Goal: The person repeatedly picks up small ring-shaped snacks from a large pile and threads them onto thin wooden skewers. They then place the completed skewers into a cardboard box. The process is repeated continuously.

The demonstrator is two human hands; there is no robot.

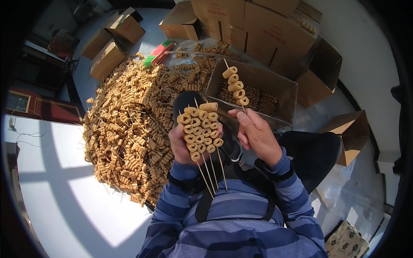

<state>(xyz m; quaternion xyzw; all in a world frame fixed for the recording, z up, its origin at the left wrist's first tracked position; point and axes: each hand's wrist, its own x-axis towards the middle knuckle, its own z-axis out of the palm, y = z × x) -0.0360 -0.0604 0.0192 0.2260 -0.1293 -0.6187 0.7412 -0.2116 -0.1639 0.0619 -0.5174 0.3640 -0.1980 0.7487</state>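
Observation:
Gripped in my left hand [177,142] is a bunch of skewers [200,131], threaded with golden-brown hollow rolls packed side by side. Their bare wooden sticks point down toward my lap. A single skewer [236,87] with several of the same rolls stands nearly upright in my right hand [256,131], its lower stick pinched between thumb and fingers. It is apart from the bunch, up and to the right. Just beyond it is an open cardboard box [275,77] with rows of skewered rolls inside.
A large heap of skewered rolls [129,124] covers the floor at left. A broom [160,53] with green and red bristles lies at its far edge. Cardboard boxes [223,19] stand along the back; another open box [350,133] sits at right. A patterned cushion-like thing [346,241] is at lower right.

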